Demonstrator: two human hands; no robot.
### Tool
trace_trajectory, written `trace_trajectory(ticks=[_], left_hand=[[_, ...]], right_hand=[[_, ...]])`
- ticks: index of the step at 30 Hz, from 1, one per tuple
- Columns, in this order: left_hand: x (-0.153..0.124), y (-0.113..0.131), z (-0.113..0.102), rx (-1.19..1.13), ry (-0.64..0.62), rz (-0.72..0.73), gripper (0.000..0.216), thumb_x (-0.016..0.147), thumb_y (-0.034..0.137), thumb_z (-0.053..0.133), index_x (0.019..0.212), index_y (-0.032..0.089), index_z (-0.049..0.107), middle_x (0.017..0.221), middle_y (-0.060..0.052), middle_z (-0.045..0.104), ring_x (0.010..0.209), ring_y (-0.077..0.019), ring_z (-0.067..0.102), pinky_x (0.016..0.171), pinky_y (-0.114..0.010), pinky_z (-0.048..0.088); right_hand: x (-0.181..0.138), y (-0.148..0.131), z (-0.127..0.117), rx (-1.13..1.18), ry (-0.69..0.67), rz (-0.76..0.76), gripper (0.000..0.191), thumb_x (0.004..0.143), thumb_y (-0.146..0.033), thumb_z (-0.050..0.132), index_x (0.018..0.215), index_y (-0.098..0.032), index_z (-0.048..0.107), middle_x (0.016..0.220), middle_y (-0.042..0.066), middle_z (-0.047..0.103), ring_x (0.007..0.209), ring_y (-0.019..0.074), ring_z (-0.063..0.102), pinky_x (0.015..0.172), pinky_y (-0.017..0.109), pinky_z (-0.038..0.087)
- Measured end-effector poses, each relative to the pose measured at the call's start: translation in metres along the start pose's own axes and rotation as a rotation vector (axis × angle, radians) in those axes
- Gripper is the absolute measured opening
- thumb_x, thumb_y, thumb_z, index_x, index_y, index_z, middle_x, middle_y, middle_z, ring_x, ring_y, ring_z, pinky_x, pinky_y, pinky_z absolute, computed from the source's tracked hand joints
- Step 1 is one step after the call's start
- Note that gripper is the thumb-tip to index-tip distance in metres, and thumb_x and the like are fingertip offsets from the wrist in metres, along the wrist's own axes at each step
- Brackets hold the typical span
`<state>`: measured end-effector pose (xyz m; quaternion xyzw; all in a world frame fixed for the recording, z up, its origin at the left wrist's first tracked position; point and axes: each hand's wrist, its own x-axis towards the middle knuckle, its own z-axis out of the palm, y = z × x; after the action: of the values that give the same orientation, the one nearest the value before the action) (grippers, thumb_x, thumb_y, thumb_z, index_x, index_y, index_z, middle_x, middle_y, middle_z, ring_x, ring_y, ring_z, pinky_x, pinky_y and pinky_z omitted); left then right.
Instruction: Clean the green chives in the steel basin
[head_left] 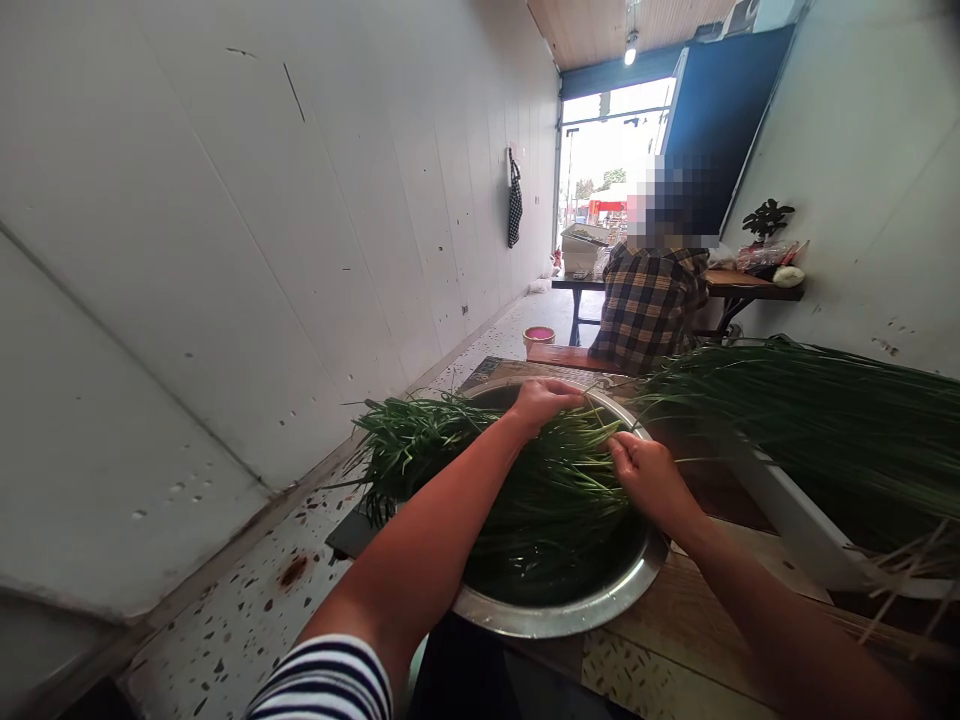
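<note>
A wide metal basin (pixel 570 612) sits on a wooden table (pixel 679 640) and holds a bundle of long green chives (pixel 555 490) whose tips hang over its left rim. My left hand (pixel 541 400) rests on the chives at the far side of the basin, fingers curled over the stalks. My right hand (pixel 651 475) is closed in a pinch on a few chive stalks near the basin's right rim.
A big heap of chives (pixel 817 420) lies in a white tray (pixel 795 525) at right. A person in a plaid shirt (pixel 649 300) sits beyond the table with their back to me. A white wall runs along the left above a speckled floor (pixel 240 620).
</note>
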<state>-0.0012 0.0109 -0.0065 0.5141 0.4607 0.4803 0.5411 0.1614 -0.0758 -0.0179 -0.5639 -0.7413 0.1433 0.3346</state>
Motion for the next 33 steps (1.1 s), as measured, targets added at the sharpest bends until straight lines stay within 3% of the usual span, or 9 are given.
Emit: trace_trajectory(ticks=[33], left_hand=[[0.0051, -0.0042, -0.0017, 0.000, -0.018, 0.057, 0.028, 0.048, 0.021, 0.081, 0.072, 0.011, 0.072, 0.064, -0.004, 0.067, 0.057, -0.0105, 0.057, 0.063, -0.027, 0.049]], right_hand=[[0.0003, -0.0009, -0.0013, 0.029, 0.020, -0.021, 0.030, 0.081, -0.032, 0.038, 0.059, -0.020, 0.053, 0.054, 0.003, 0.057, 0.051, 0.0141, 0.046, 0.051, 0.026, 0.031]])
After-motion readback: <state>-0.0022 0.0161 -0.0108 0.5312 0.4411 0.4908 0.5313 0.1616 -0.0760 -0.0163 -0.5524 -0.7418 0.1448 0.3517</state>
